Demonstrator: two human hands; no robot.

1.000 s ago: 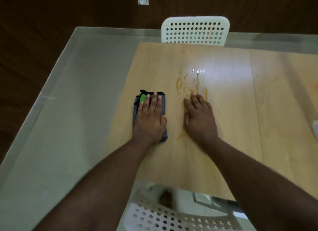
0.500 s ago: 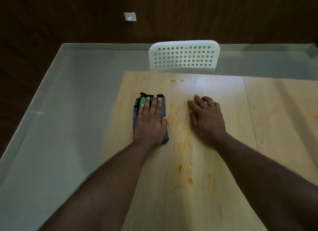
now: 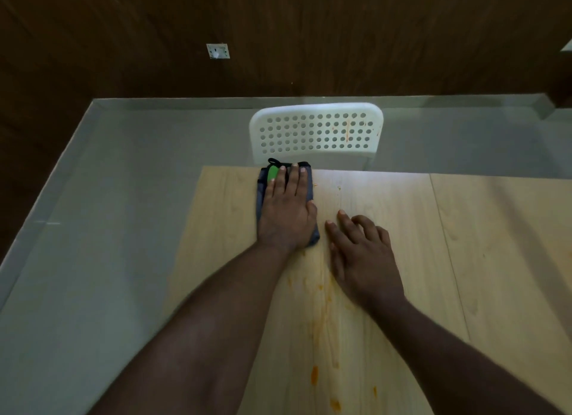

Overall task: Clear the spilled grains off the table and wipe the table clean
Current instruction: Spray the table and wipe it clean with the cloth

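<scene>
One wooden table is recorded first, its pale top filling the lower right of the head view and marked by orange smears that run from between the two forearms down toward the near edge, where the frame cuts the top off on the near and right sides. One white perforated chair is set against the far edge, only its backrest being shown, with a few orange flecks on it. One left hand is laid flat on a folded grey cloth at the far edge of the table, the fingers straight and pressed down, nothing being gripped. One right hand is rested on the bare wood just beside the cloth, the fingers loosely bent and holding nothing. The wiping step is judged to be in hand, with the far strip looking mostly clean and the stained near part not yet dealt with; the next stroke is judged to call for the cloth to be drawn back toward the body over the smears under steady pressure. Most of the cloth is covered by the hand, a green patch and a black loop at its far end being left unidentified. Two small specks near the far edge cannot be told as grains or stains, and no loose grains can be made out elsewhere in the dim light.
</scene>
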